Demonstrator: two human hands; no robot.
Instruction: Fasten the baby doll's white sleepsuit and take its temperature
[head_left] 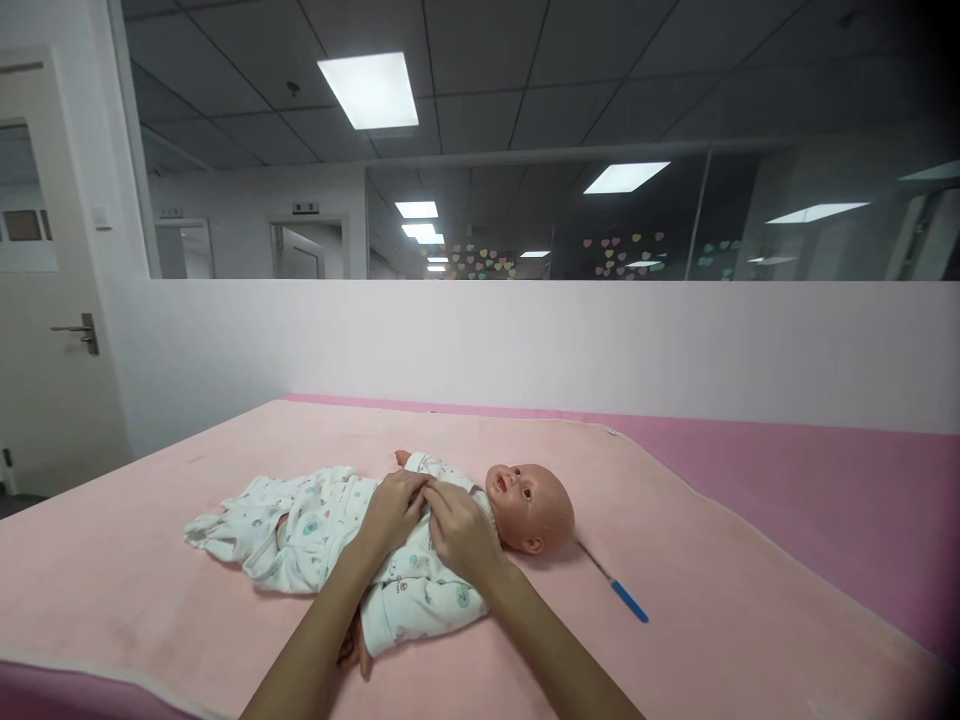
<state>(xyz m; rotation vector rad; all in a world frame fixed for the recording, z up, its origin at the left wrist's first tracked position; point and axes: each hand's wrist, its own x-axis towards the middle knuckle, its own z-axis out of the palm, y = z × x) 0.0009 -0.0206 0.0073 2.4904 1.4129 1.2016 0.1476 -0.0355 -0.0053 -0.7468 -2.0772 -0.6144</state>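
Note:
A baby doll (538, 512) lies on its back, its head to the right and its legs to the left. It wears a white printed shirt (424, 605) and matching trousers (304, 535). My left hand (391, 512) and my right hand (459, 527) meet at the front of the shirt, over the chest. The fingers of both are closed together and pinch the shirt's cloth there; the exact spot between the fingertips is hidden. One doll hand (365, 655) shows below my left wrist, the other beyond the shirt.
A thin stick with a blue handle (628, 600) lies right of the doll's head. Under everything is a peach-pink sheet (712, 620) over a darker pink surface (787, 475). A white wall (525, 340) with a window above stands behind. A door (52, 330) is at the left.

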